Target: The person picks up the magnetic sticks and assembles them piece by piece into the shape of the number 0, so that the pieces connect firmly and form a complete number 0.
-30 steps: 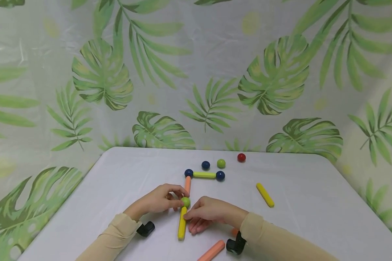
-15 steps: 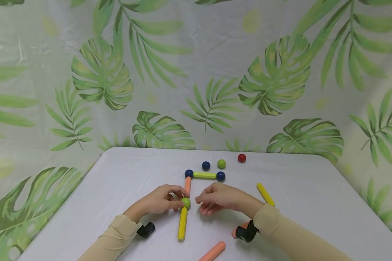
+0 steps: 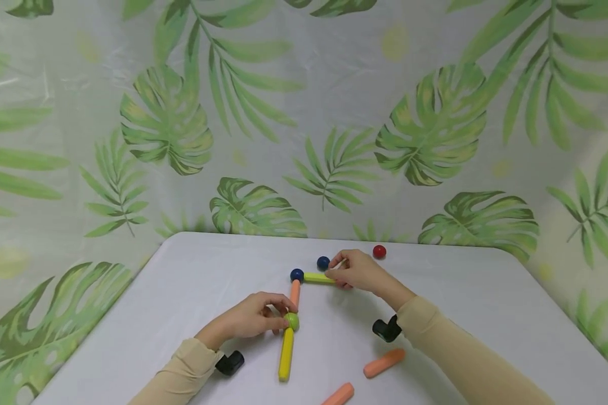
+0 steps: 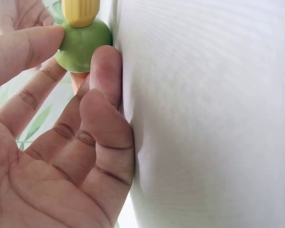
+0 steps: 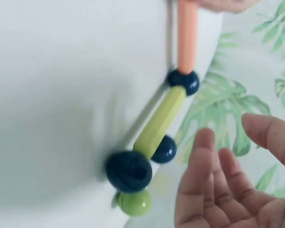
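My left hand (image 3: 260, 315) pinches a green ball (image 3: 292, 322) between thumb and fingers, low on the white table. A yellow stick (image 3: 286, 355) meets the ball on the near side; an orange stick (image 3: 295, 295) runs from its far side to a navy ball (image 3: 296, 275). From that corner a lime stick (image 3: 316, 278) leads right to a second navy ball (image 5: 129, 172), which the right hand hides in the head view. My right hand (image 3: 357, 271) hovers there with fingers apart, holding nothing. Beyond that end lies a loose green ball (image 5: 134, 203).
A loose navy ball (image 3: 323, 263) and a red ball (image 3: 379, 251) lie towards the table's back edge. Nearer, two loose orange sticks (image 3: 384, 363) lie below the right forearm. A leaf-patterned curtain (image 3: 253, 208) hangs behind the table.
My right hand has left the yellow stick and moved away and to the right, over the lime stick's end. The left hand stays on the green ball. The right arm now covers the loose yellow stick.
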{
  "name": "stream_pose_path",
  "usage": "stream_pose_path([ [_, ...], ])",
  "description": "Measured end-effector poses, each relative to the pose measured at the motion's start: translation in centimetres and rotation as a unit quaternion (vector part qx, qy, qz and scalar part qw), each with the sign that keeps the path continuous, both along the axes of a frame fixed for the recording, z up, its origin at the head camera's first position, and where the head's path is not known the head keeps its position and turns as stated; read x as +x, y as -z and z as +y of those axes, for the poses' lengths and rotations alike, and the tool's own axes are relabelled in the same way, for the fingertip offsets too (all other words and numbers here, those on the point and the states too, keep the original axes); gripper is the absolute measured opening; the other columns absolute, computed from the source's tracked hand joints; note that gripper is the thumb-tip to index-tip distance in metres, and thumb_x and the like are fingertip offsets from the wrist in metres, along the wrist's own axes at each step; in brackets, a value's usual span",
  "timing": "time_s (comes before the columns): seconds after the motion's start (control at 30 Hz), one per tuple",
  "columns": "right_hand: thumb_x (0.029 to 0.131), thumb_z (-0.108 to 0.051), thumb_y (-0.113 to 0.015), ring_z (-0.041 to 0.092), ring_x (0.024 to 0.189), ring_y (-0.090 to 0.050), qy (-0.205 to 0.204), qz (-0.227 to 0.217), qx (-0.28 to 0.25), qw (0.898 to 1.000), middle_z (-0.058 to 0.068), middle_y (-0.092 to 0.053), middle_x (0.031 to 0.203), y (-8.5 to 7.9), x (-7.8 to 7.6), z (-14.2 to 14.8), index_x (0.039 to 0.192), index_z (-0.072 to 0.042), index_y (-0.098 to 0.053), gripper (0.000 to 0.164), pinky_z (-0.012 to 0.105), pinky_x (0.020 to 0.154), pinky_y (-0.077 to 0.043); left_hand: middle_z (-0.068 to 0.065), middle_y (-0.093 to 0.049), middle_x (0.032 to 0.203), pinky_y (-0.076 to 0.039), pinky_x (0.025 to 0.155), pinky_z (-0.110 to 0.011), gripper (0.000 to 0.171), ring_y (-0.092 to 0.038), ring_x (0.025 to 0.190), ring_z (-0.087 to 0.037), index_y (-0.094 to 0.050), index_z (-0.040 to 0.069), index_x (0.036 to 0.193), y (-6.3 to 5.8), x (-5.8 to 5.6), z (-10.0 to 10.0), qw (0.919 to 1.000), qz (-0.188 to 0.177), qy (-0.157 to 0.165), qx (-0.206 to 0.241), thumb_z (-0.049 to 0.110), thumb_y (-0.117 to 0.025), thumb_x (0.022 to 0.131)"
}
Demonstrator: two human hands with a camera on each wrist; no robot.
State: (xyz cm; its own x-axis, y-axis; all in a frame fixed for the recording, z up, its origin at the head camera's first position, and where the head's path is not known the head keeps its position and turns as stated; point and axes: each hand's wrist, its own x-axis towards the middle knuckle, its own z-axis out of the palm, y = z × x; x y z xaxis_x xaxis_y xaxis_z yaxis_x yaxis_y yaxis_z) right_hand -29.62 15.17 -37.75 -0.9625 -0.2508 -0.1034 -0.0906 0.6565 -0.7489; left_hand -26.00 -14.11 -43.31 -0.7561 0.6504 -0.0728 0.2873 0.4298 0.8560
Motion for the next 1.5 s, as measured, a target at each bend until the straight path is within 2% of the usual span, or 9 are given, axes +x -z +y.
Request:
stream_pose_path([
  [0.1, 0.099, -0.028, -0.078, 0.019, 0.079, -0.066, 0.017, 0.049, 0.067, 0.996, 0.007, -0.073, 0.096, -0.1, -1.2, -0.1, 0.118, -0.006, -0.068, 0.030, 0.030, 0.070, -0.056, -0.005, -0.069, 0.113, -0.050, 0.066, -0.025, 0.023, -0.066, 0.081, -0.018, -0.074, 0.012, 0.126, 0.0, -0.1, 0.2, 1.0000, 0.000, -0.004, -0.008, 0.017, -0.073, 0.103],
  [0.2, 0.099, -0.028, -0.078, 0.020, 0.082, -0.063, 0.029, 0.070, 0.097, 0.992, 0.009, -0.071, 0.102, 0.0, -2.2, -0.3, 0.120, -0.007, -0.069, 0.031, 0.029, 0.071, -0.052, -0.004, -0.069, 0.112, -0.050, 0.066, -0.025, 0.023, -0.067, 0.080, -0.017, -0.074, 0.012, 0.126, 0.2, -0.2, 0.2, 0.9999, 0.000, -0.003, -0.010, 0.017, -0.073, 0.103],
  [0.4, 0.099, -0.028, -0.079, 0.021, 0.085, -0.060, 0.040, 0.065, 0.095, 0.993, 0.009, -0.069, 0.103, 1.0, -3.9, 0.0, 0.124, -0.008, -0.072, 0.033, 0.029, 0.072, -0.050, -0.003, -0.070, 0.110, -0.050, 0.067, -0.023, 0.023, -0.067, 0.079, -0.015, -0.074, 0.013, 0.125, 0.7, -0.2, 0.5, 1.0000, -0.002, 0.004, -0.004, 0.017, -0.073, 0.103],
  [0.57, 0.098, -0.030, -0.080, 0.024, 0.092, -0.064, 0.041, 0.054, 0.103, 0.992, 0.011, -0.072, 0.112, 1.5, -4.9, -0.1, 0.127, -0.010, -0.073, 0.036, 0.033, 0.079, -0.054, -0.004, -0.070, 0.111, -0.048, 0.064, -0.023, 0.023, -0.065, 0.077, -0.014, -0.074, 0.013, 0.125, 0.4, 0.1, 0.5, 1.0000, -0.002, -0.002, -0.007, 0.016, -0.074, 0.103],
  [0.83, 0.099, -0.032, -0.079, 0.027, 0.101, -0.066, 0.020, 0.044, 0.128, 0.991, 0.016, -0.071, 0.122, 1.4, -5.6, -0.7, 0.130, -0.008, -0.073, 0.039, 0.038, 0.085, -0.056, -0.007, -0.070, 0.112, -0.048, 0.064, -0.024, 0.024, -0.065, 0.079, -0.017, -0.074, 0.011, 0.126, 0.1, 0.2, 0.3, 1.0000, -0.005, -0.005, 0.001, 0.015, -0.074, 0.102],
  [0.97, 0.099, -0.031, -0.079, 0.028, 0.106, -0.067, 0.006, 0.048, 0.144, 0.988, 0.019, -0.071, 0.130, 1.3, -5.9, -1.0, 0.129, -0.005, -0.073, 0.040, 0.044, 0.094, -0.057, -0.004, -0.070, 0.110, -0.050, 0.065, -0.023, 0.022, -0.067, 0.078, -0.015, -0.074, 0.013, 0.125, 0.4, 0.0, 0.2, 1.0000, -0.005, -0.006, -0.004, 0.015, -0.073, 0.103],
  [1.1, 0.098, -0.030, -0.080, 0.033, 0.119, -0.066, 0.008, 0.053, 0.156, 0.986, 0.021, -0.067, 0.142, 1.6, -6.2, -1.5, 0.127, -0.005, -0.074, 0.038, 0.050, 0.106, -0.054, -0.003, -0.070, 0.110, -0.051, 0.065, -0.024, 0.021, -0.069, 0.078, -0.014, -0.075, 0.015, 0.123, 0.6, -0.2, 0.1, 1.0000, -0.006, -0.005, -0.004, 0.015, -0.073, 0.103],
  [1.2, 0.098, -0.028, -0.080, 0.034, 0.124, -0.064, 0.008, 0.055, 0.160, 0.986, 0.021, -0.066, 0.144, 1.8, -6.4, -1.9, 0.125, -0.004, -0.074, 0.037, 0.051, 0.110, -0.052, -0.004, -0.070, 0.110, -0.050, 0.064, -0.024, 0.022, -0.069, 0.078, -0.015, -0.075, 0.013, 0.124, 0.5, -0.1, 0.0, 1.0000, -0.005, -0.003, 0.001, 0.015, -0.073, 0.102],
  [1.5, 0.094, -0.023, -0.084, 0.025, 0.100, -0.064, -0.001, 0.073, 0.184, 0.980, 0.018, -0.073, 0.125, 2.2, -6.6, -2.9, 0.116, -0.002, -0.076, 0.031, 0.044, 0.097, -0.057, -0.007, -0.070, 0.111, -0.050, 0.063, -0.024, 0.024, -0.068, 0.080, -0.017, -0.074, 0.010, 0.126, 0.3, 0.0, -0.1, 0.9999, -0.007, -0.005, 0.012, 0.012, -0.073, 0.102],
])
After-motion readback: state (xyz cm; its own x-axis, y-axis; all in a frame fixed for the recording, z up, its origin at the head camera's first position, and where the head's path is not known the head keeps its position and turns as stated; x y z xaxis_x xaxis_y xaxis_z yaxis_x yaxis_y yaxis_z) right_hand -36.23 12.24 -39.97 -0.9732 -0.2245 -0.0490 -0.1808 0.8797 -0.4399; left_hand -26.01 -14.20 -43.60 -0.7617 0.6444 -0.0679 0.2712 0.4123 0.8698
